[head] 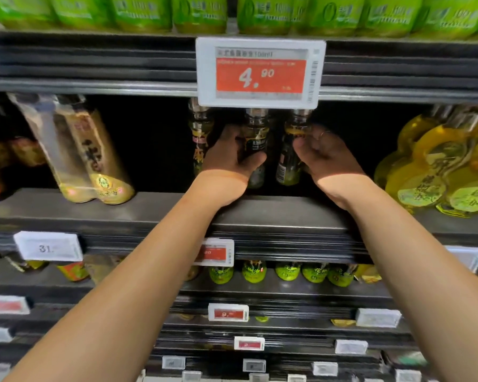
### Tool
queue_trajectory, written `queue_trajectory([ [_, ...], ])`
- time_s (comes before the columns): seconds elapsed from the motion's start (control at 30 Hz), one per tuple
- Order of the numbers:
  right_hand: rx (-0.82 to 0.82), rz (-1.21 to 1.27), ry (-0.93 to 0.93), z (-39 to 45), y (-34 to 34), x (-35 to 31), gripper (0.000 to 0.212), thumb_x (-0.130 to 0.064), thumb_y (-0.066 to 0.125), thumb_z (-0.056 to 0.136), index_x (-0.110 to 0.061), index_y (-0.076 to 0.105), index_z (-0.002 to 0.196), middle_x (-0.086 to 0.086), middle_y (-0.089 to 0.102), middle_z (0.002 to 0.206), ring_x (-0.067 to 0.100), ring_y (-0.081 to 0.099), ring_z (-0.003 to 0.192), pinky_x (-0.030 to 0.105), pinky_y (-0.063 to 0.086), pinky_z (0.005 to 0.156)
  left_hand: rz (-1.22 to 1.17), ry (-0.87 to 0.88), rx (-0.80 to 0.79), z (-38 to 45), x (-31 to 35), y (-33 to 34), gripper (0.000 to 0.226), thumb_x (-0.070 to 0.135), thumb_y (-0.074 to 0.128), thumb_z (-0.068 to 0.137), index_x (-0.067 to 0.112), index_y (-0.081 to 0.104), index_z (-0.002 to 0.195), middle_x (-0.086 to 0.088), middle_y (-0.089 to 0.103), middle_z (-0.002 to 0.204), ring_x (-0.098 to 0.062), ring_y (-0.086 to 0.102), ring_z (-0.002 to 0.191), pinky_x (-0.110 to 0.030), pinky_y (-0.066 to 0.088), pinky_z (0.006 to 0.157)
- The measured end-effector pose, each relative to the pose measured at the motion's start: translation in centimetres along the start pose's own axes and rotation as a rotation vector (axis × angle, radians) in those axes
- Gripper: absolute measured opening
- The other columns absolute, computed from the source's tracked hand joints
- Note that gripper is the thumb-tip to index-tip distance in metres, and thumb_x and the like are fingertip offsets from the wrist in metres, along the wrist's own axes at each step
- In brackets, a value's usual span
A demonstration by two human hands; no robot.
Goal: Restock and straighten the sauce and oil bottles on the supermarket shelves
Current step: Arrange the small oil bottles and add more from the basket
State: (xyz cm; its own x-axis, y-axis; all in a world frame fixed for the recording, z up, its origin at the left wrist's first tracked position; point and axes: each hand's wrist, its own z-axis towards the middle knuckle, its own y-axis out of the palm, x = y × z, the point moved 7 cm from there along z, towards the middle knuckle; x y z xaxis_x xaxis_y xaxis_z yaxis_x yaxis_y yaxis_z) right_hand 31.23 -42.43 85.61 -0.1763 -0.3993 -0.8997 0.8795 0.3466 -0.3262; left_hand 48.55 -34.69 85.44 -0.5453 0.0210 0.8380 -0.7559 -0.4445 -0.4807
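Three small dark oil bottles stand on the middle shelf (260,213), deep in its shadow. My left hand (226,154) wraps around the middle bottle (255,139), thumb across its front. My right hand (326,155) grips the right bottle (290,161) from its right side; a ring shows on one finger. The left bottle (199,139) stands just left of my left hand, partly hidden by it. The bottle tops are hidden behind a large price tag (260,71) reading 4.90.
Tall pale sauce bottles (94,161) lean at the left of the same shelf. Yellow gourd-shaped oil bottles (431,172) crowd the right. Green-labelled bottles (199,12) fill the shelf above; small green-capped bottles (287,271) line the shelf below. Price tags stick out from every shelf edge.
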Motion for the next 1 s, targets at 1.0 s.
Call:
queue_trajectory([
  [1.0,0.245,-0.777,0.193,-2.6,7.2,-4.2,0.079,-0.063,0.068,0.085,-0.005,0.046,0.135,0.016,0.063,0.120,0.034,0.062,0.113,0.028,0.042,0.071,0.386,-0.117,0.052,-0.6,-3.9,-7.3,0.077,0.052,0.088,0.068,0.018,0.054,0.128,-0.005,0.065,0.127,-0.030,0.062,0.117,-0.026,0.040,0.081],
])
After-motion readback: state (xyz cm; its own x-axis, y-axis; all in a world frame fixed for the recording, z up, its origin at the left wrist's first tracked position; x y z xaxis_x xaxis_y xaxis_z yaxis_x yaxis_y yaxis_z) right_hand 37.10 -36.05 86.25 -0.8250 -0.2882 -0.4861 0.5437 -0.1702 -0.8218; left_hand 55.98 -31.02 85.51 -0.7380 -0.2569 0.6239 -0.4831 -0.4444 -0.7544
